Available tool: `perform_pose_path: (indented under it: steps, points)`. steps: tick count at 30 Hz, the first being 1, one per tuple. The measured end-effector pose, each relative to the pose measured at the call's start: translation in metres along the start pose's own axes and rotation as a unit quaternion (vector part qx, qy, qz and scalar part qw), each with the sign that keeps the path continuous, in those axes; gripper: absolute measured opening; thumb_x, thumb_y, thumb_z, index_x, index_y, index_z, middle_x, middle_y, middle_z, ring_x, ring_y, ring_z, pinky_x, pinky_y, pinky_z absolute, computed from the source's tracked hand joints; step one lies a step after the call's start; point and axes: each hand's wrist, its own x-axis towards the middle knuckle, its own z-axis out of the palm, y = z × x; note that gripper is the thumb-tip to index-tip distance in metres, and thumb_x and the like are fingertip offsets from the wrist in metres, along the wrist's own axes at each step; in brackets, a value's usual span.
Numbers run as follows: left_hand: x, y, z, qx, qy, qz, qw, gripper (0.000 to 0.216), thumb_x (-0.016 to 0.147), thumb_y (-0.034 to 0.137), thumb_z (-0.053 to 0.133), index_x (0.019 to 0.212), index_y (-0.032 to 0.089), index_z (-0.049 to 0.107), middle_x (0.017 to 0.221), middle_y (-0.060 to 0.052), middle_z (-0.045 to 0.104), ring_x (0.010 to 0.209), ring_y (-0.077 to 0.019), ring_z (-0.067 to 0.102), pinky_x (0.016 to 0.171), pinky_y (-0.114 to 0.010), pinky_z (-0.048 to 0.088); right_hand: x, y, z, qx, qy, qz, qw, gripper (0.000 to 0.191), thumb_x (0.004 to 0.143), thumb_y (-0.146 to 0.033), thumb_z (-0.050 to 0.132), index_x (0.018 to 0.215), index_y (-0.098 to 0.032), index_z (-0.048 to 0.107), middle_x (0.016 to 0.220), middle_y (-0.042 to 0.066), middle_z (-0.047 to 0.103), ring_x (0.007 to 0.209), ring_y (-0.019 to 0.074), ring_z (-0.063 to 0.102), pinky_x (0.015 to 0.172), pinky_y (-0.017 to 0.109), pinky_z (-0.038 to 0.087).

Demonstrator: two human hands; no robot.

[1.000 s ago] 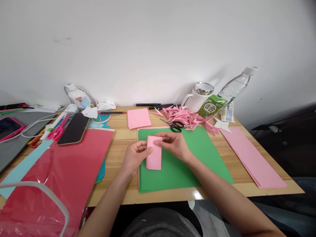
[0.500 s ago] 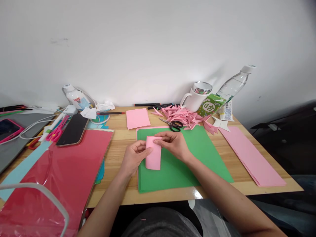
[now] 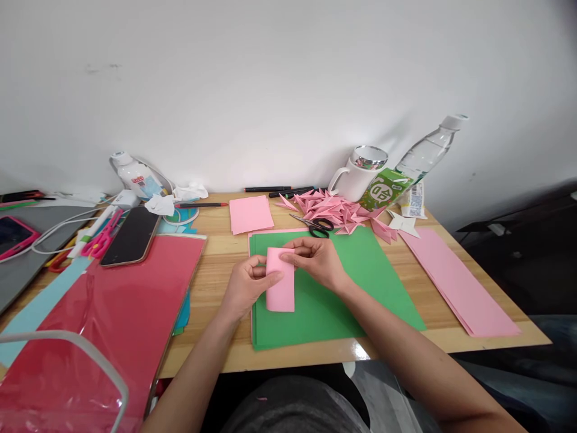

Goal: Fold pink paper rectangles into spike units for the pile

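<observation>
A pink sheet of paper [image 3: 280, 294], folded over into a narrow upright rectangle, is held between both hands above the green paper stack [image 3: 360, 294]. My left hand [image 3: 247, 282] pinches its left side, thumb lying across the front face and fingers behind. At the upper right edge, my right hand [image 3: 313, 260] grips it with thumb in front and fingers at the back. Black-handled scissors [image 3: 321, 227] lie just beyond the right hand. Behind them is a heap of folded pink paper pieces [image 3: 333, 207].
Square pink sheets [image 3: 251, 214] lie behind the hands, with long pink strips [image 3: 460, 282] at right. A white mug [image 3: 356, 174], green carton [image 3: 386, 189] and water bottle [image 3: 428, 150] stand at the back. Leftward are a phone [image 3: 130, 236] and red paper in plastic [image 3: 121, 313].
My left thumb has slid slightly to the right across the folded pink paper. My right hand keeps nearly the same grip. The view has shifted very slightly.
</observation>
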Motion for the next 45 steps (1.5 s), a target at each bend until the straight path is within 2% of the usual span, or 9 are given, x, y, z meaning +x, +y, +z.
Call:
perform_pose_path:
  steps: [7, 13, 19, 23, 26, 29, 33, 40, 45]
  points:
    - [0.000, -0.001, 0.000, 0.015, -0.018, -0.015, 1.000, 0.055, 0.057, 0.028, 0.080, 0.103, 0.015, 0.052, 0.071, -0.004, 0.071, 0.058, -0.0163, 0.064, 0.052, -0.023, 0.048, 0.001, 0.000, 0.001, -0.001, 0.012, 0.012, 1.000, 0.039, 0.054, -0.044, 0.078, 0.075, -0.013, 0.067, 0.063, 0.002, 0.068, 0.052, 0.0126, 0.058, 0.053, 0.027, 0.050]
    - [0.000, 0.000, 0.000, 0.020, -0.003, -0.016, 1.000, 0.064, 0.053, 0.025, 0.081, 0.108, 0.015, 0.050, 0.074, -0.005, 0.071, 0.060, -0.0175, 0.064, 0.052, -0.024, 0.048, 0.005, 0.003, -0.002, 0.019, 0.015, 0.043, 0.999, 0.038, 0.054, -0.041, 0.079, 0.076, -0.013, 0.066, 0.063, 0.002, 0.068, 0.052, 0.0115, 0.059, 0.053, 0.025, 0.051]
    - [0.005, -0.002, -0.003, 0.058, 0.101, 0.073, 0.990, 0.047, 0.059, 0.024, 0.074, 0.101, 0.015, 0.054, 0.076, -0.003, 0.067, 0.060, -0.0130, 0.060, 0.051, -0.020, 0.043, 0.013, 0.002, -0.019, 0.001, -0.016, 0.105, 0.994, 0.035, 0.050, -0.032, 0.083, 0.070, -0.011, 0.063, 0.055, 0.000, 0.065, 0.049, 0.0088, 0.059, 0.050, 0.019, 0.051]
    - [0.012, -0.008, -0.005, 0.120, 0.147, 0.150, 0.970, 0.032, 0.063, 0.019, 0.067, 0.093, 0.014, 0.058, 0.090, -0.005, 0.063, 0.073, -0.0142, 0.060, 0.059, -0.022, 0.046, 0.014, 0.003, -0.027, -0.043, -0.036, 0.138, 0.989, 0.033, 0.051, -0.029, 0.083, 0.065, -0.012, 0.059, 0.052, 0.001, 0.064, 0.048, 0.0099, 0.061, 0.049, 0.019, 0.052]
    - [0.013, -0.015, -0.005, 0.241, 0.157, 0.235, 0.928, 0.021, 0.070, 0.014, 0.060, 0.091, 0.016, 0.062, 0.094, -0.006, 0.059, 0.082, -0.0165, 0.059, 0.065, -0.026, 0.048, 0.014, 0.009, -0.028, -0.083, -0.039, 0.135, 0.987, 0.029, 0.057, -0.027, 0.080, 0.065, -0.013, 0.057, 0.053, 0.001, 0.065, 0.048, 0.0115, 0.063, 0.048, 0.020, 0.053]
    - [0.012, -0.022, -0.005, 0.378, 0.169, 0.326, 0.850, 0.020, 0.078, 0.011, 0.053, 0.094, 0.018, 0.064, 0.099, -0.007, 0.053, 0.091, -0.0179, 0.056, 0.073, -0.029, 0.049, 0.013, 0.013, -0.027, -0.148, -0.032, 0.122, 0.981, 0.022, 0.065, -0.022, 0.075, 0.067, -0.014, 0.055, 0.054, 0.001, 0.066, 0.047, 0.0128, 0.064, 0.046, 0.020, 0.053]
    - [0.013, -0.030, -0.007, 0.481, 0.155, 0.377, 0.776, 0.028, 0.085, 0.011, 0.044, 0.106, 0.020, 0.061, 0.114, -0.010, 0.046, 0.090, -0.0165, 0.053, 0.076, -0.032, 0.050, 0.012, 0.009, -0.026, -0.212, -0.028, 0.119, 0.970, 0.016, 0.071, -0.015, 0.066, 0.070, -0.016, 0.051, 0.054, 0.001, 0.066, 0.047, 0.0136, 0.065, 0.045, 0.019, 0.051]
    - [0.017, -0.031, -0.008, 0.592, 0.130, 0.386, 0.696, 0.029, 0.087, 0.012, 0.044, 0.107, 0.022, 0.063, 0.133, -0.012, 0.044, 0.120, -0.0291, 0.039, 0.092, -0.049, 0.042, 0.009, 0.003, -0.026, -0.308, -0.035, 0.074, 0.948, 0.026, 0.074, -0.014, 0.062, 0.096, -0.016, 0.050, 0.059, -0.002, 0.064, 0.044, 0.0119, 0.062, 0.043, 0.018, 0.048]
    - [0.019, -0.031, -0.010, 0.609, 0.019, 0.386, 0.693, 0.033, 0.091, 0.012, 0.034, 0.112, 0.017, 0.059, 0.127, -0.010, 0.053, 0.121, -0.0228, 0.043, 0.099, -0.043, 0.042, 0.014, 0.008, -0.035, -0.420, -0.035, -0.008, 0.907, 0.028, 0.073, -0.023, 0.067, 0.101, -0.019, 0.060, 0.093, 0.004, 0.061, 0.039, 0.0018, 0.053, 0.049, 0.019, 0.048]
